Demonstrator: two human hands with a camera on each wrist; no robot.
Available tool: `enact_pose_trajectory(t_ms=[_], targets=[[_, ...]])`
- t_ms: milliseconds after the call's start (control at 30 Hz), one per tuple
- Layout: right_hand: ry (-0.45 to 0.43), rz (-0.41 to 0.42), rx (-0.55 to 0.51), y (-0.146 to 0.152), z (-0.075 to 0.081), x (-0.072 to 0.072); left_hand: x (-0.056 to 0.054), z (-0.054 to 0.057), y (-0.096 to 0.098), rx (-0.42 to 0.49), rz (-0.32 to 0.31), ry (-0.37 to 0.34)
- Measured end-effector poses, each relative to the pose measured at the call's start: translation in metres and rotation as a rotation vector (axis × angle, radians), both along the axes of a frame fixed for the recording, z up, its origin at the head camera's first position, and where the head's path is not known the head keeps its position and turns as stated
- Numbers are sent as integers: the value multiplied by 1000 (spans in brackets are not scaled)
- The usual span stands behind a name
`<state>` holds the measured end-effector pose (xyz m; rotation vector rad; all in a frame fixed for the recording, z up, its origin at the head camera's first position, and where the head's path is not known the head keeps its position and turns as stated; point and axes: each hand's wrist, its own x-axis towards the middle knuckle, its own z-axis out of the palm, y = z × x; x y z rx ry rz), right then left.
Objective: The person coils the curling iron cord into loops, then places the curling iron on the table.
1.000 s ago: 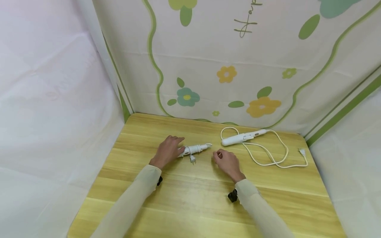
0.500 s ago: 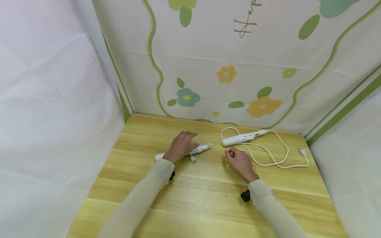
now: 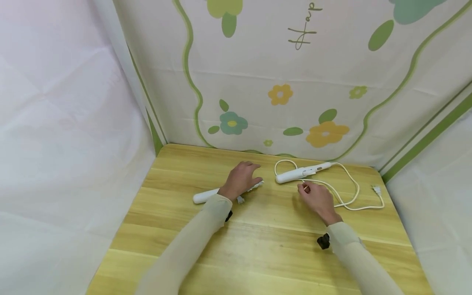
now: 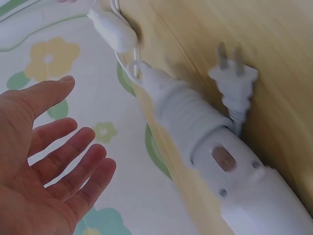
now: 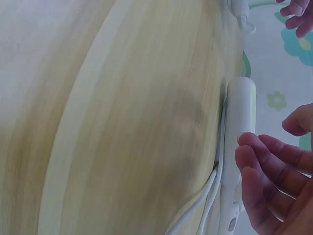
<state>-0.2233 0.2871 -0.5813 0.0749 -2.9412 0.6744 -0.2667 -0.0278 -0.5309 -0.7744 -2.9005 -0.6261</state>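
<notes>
A white hair straightener point(image 3: 205, 196) lies on the left half of the table, its cord point(image 4: 190, 117) wound round one end and its two-pin plug point(image 4: 234, 81) sticking out beside it. Over it hovers my left hand point(image 3: 241, 178), fingers extended and holding nothing, hiding its middle part in the head view. A second white hair straightener point(image 3: 295, 175) lies farther right with its cord point(image 3: 352, 175) loose in wide loops. My right hand point(image 3: 318, 200) is just in front of that one, over part of the cord, its fingers loosely bent with nothing in them.
The wooden table point(image 3: 239, 254) ends at a white cloth wall point(image 3: 250, 102) printed with flowers. Another white cloth point(image 3: 66, 164) hangs along the left. The loose cord's plug point(image 3: 377, 189) lies near the table's right edge.
Both hands have moved to the right, the left along the wound-up straightener and the right toward the looped cord. Both straighteners stay where they were.
</notes>
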Motion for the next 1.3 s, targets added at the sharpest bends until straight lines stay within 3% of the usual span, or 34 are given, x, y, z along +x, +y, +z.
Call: enact_pose_trajectory(t_ms=[300,633,933,1133,1300], targets=[[36,0,21,16,-5,-8,-3,4,25,-47,2,2],[-3,-46,27,33,1,-13,-6,-2,46,-63,7,-7],[37,-61,33,56,6,-25,-9,-4,58,-64,1,-14],[25,-93,27,68,5,-29,-12,-4,63,-76,-3,-55],[65,-93,21,77,5,-32,-15,-4,69,-104,-1,-77]])
